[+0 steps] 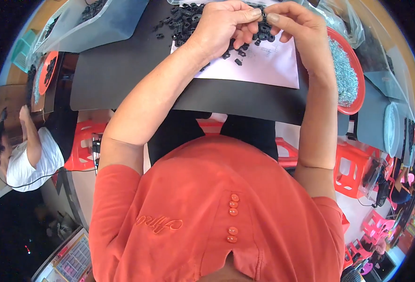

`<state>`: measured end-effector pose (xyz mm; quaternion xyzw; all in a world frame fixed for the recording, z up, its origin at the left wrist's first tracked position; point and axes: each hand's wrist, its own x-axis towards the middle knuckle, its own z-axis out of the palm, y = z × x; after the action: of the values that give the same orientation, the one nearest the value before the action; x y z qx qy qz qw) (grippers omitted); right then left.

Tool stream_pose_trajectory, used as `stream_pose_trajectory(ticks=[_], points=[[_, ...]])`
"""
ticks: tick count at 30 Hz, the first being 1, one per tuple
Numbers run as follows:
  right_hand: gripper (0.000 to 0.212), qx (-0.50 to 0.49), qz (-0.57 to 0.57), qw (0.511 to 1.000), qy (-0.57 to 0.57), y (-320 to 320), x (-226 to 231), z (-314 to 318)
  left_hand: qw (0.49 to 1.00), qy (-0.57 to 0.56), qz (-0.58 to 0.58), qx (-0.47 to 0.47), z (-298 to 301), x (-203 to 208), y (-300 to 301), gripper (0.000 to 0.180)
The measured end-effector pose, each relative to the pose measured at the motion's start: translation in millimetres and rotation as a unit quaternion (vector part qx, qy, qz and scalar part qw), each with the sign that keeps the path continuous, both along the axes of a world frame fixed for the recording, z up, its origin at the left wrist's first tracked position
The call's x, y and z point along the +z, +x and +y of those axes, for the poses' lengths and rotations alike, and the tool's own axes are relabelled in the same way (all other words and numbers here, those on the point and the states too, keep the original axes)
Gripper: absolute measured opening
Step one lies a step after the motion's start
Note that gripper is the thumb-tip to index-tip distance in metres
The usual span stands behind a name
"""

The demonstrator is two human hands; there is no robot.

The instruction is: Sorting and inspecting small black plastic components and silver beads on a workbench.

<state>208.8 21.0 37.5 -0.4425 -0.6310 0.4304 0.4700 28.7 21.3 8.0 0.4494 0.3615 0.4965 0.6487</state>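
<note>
At the far side of the table, my left hand (224, 26) and my right hand (299, 23) meet fingertip to fingertip. Between them they pinch a small black plastic part (263, 15), whose exact shape is too small to make out. Below and behind the hands lies a heap of similar black plastic parts (181, 26), some spilling onto a white sheet of paper (259, 75). Just right of my right forearm stands a red round tray (356, 101) filled with small shiny silvery-blue pieces (342, 75).
A clear plastic bin (94, 35) with black parts stands at the left on the dark table (123, 80). Clear plastic bags (343, 19) lie at the far right. A person in white (38, 160) sits at the left beside another red tray (47, 75). Red stools (350, 169) stand on the floor.
</note>
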Motion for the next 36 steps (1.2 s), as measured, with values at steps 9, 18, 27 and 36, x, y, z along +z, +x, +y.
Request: stream_pose_trajectory(ticks=[9, 18, 27, 36], points=[[0.008, 0.027, 0.040, 0.997, 0.067, -11, -7, 2, 0.999, 0.034, -0.028, -0.015, 1, 7, -8, 0.020], [0.019, 0.003, 0.121, 0.992, 0.042, 15, -7, 11, 0.887, 0.214, 0.339, 0.227, -37, 30, -94, 0.015], [0.021, 0.007, 0.071, 0.997, 0.037, 8, -5, 6, 0.806, 0.284, 0.465, 0.232, -87, -23, -111, 0.006], [0.018, 0.007, 0.046, 0.999, 0.028, 3, -11, 6, 0.636, 0.474, 0.591, 0.146, -39, -11, -45, 0.023]])
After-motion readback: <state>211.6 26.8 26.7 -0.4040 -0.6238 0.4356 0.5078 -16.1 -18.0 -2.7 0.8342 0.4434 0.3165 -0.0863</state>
